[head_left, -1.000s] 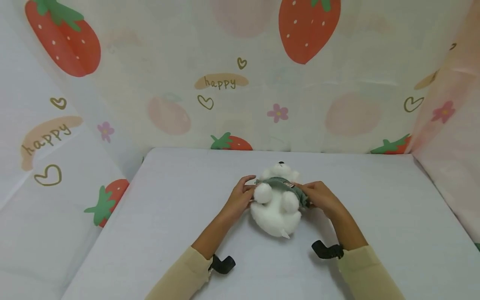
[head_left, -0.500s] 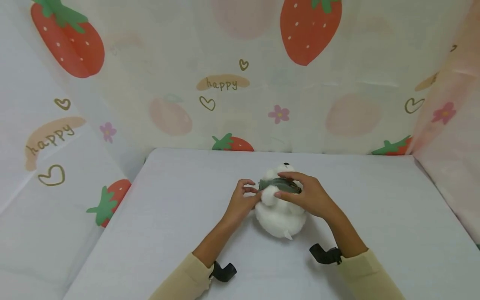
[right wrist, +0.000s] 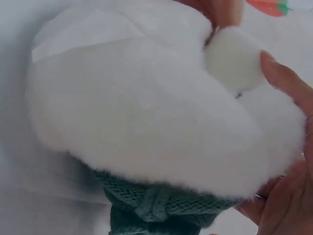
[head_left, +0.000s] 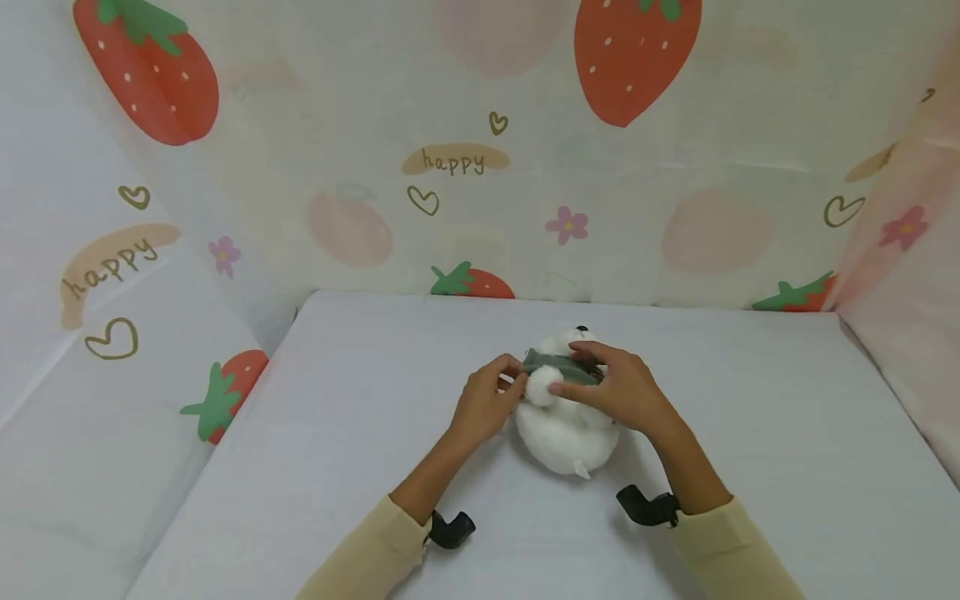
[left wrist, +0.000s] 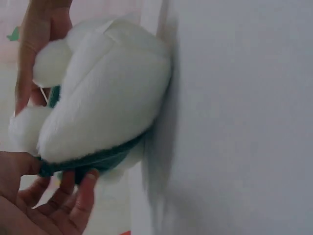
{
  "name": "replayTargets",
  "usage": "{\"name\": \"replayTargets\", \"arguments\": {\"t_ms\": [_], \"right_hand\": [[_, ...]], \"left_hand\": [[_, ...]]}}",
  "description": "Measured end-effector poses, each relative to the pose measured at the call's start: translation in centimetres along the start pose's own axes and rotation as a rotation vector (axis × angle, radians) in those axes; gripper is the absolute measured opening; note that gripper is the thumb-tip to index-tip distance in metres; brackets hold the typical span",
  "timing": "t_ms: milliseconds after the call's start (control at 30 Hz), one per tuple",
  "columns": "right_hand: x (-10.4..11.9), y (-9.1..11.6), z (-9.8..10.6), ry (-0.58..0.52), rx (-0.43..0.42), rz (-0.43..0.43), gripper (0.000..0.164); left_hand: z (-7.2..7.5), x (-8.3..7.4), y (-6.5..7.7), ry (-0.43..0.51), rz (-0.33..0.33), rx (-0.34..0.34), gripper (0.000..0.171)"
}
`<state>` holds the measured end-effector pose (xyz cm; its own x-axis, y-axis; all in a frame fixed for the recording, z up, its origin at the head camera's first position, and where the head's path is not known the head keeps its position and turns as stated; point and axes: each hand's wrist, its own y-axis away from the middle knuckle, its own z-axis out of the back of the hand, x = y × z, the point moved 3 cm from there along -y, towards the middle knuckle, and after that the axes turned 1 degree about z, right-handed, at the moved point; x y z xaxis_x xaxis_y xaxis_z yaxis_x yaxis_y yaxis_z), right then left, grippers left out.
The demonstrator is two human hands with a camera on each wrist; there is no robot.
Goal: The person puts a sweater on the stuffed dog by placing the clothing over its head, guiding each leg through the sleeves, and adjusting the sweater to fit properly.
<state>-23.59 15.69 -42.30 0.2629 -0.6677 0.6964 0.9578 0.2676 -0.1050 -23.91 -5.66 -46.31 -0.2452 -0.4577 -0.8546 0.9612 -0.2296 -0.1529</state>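
Note:
A white plush bear (head_left: 566, 442) with a dark nose lies on its back, head toward the back wall. Round its upper body is a green knitted garment (head_left: 573, 369). At the toy's left side, my left hand (head_left: 486, 400) pinches the garment's edge (left wrist: 73, 164) between thumb and fingers, clearest in the left wrist view. My right hand (head_left: 628, 390) reaches over the toy's other side, its thumb against a round white paw (head_left: 543, 387) and its fingers curled over the garment near the head. Part of the garment is hidden beneath that hand.
A white-covered table (head_left: 360, 400) carries the toy. Behind and beside it hangs a pale cloth (head_left: 360, 83) printed with strawberries, hearts and "happy". A black wrist camera sits on each forearm, the left one (head_left: 452, 530) and the right one (head_left: 647, 506).
My right hand has moved from the toy's right side over its top, and its thumb now touches the paw. My left fingers have closed onto the garment's left edge.

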Motion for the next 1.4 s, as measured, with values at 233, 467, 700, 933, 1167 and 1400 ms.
{"name": "replayTargets", "arguments": {"t_ms": [233,467,700,933,1167,1400], "right_hand": [[1.0,-0.3,-0.9,0.167,-0.087,-0.002,0.085],[1.8,-0.3,-1.9,0.277,-0.16,-0.021,0.073],[2.1,-0.4,-2.9,0.328,-0.272,-0.015,0.049],[2.0,-0.2,-2.8,0.318,-0.199,0.059,0.064],[1.6,-0.2,-2.7,0.342,-0.29,0.054,0.05],[1.0,0.0,-1.1,0.181,-0.073,0.039,0.054]], "left_hand": [[0.3,-1.4,1.0,-0.105,-0.217,-0.162,0.013],[0.5,-2.2,2.2,-0.342,-0.413,-0.207,0.01],[0.2,-2.2,2.7,-0.366,-0.457,-0.183,0.012],[0.3,-2.1,2.4,-0.294,-0.362,-0.115,0.012],[-0.5,-2.2,2.4,-0.364,-0.405,0.064,0.01],[0.3,-0.6,0.9,0.191,-0.073,-0.047,0.022]]}}
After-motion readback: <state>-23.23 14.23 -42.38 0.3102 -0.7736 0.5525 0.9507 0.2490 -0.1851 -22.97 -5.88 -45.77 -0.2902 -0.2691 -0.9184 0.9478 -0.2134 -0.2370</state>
